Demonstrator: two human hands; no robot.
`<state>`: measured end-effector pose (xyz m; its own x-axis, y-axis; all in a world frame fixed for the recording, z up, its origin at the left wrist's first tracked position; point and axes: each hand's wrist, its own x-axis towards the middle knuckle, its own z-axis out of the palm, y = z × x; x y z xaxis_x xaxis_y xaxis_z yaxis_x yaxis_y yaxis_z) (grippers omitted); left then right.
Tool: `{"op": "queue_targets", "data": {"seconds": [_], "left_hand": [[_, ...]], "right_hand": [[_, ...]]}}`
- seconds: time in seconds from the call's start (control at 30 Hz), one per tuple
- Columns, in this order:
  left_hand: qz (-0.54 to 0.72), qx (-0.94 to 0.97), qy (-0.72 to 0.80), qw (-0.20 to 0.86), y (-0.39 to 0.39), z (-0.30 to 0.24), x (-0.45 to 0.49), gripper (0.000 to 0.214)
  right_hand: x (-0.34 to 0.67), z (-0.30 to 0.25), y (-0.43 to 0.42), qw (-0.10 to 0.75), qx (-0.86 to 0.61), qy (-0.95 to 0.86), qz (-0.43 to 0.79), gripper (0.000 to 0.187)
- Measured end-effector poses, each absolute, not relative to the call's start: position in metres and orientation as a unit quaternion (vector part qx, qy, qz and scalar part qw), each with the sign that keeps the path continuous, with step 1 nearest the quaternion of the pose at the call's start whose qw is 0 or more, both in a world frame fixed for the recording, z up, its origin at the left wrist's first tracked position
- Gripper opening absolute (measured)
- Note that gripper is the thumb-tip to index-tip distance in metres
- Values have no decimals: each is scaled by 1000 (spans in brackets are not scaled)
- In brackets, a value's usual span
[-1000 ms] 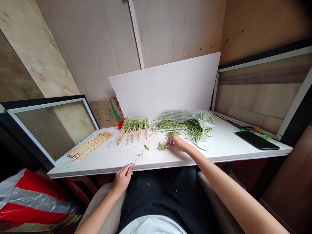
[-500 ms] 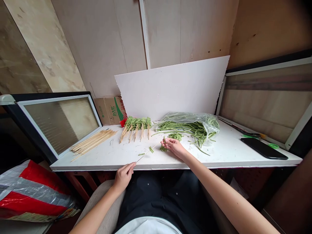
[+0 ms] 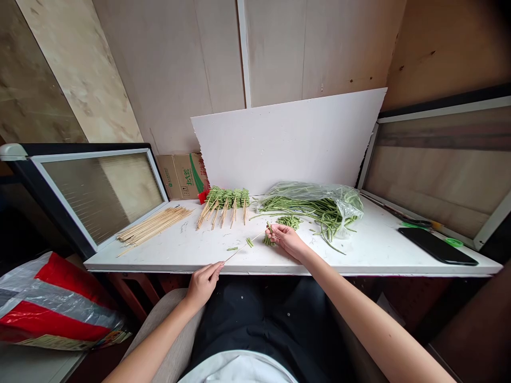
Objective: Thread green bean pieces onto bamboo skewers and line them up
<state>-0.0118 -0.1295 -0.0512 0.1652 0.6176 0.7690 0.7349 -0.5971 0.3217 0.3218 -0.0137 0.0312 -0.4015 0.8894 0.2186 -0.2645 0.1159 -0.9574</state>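
Observation:
My left hand [image 3: 205, 284] is closed on the near end of a thin wooden skewer [image 3: 239, 249], which slants up to the right. At its far end my right hand [image 3: 284, 238] pinches a short piece of green bean [image 3: 269, 227] against the skewer tip. My fingers partly hide where the two meet. Beneath the right hand lies a small row of cut bean pieces [image 3: 268, 241], with a pile of cut beans [image 3: 289, 221] just behind it. Loose cut pieces [image 3: 249, 242] lie near the middle of the skewer.
Finished bean skewers [image 3: 228, 198] lie stacked at the back, left of a clear plastic bag [image 3: 347, 199] of long beans [image 3: 303, 204]. Bare skewers [image 3: 154, 226] are bundled at left. A phone [image 3: 437, 246] lies at right. A white board [image 3: 287, 143] stands behind.
The view has shifted slightly. The bean piece and skewer tip are still together in my right fingers, and my left hand keeps its hold on the skewer.

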Motion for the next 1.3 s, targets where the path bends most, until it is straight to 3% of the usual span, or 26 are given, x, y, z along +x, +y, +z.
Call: {"op": "queue_targets", "data": {"seconds": [0.73,1.1,1.3], "left_hand": [[-471,-775,-412,83,-128,-50,-13,27],[-462,-772,-426,93,-129,-50,-18,27],[-477,-758,-439,77,-128,-51,-16,25]], "right_hand": [[324,22,-5,500,-293,-590,562,45],[319,37,-14,500,-340,-673,425,51],[316,44,-13,512,-332,-678,409,48]]}}
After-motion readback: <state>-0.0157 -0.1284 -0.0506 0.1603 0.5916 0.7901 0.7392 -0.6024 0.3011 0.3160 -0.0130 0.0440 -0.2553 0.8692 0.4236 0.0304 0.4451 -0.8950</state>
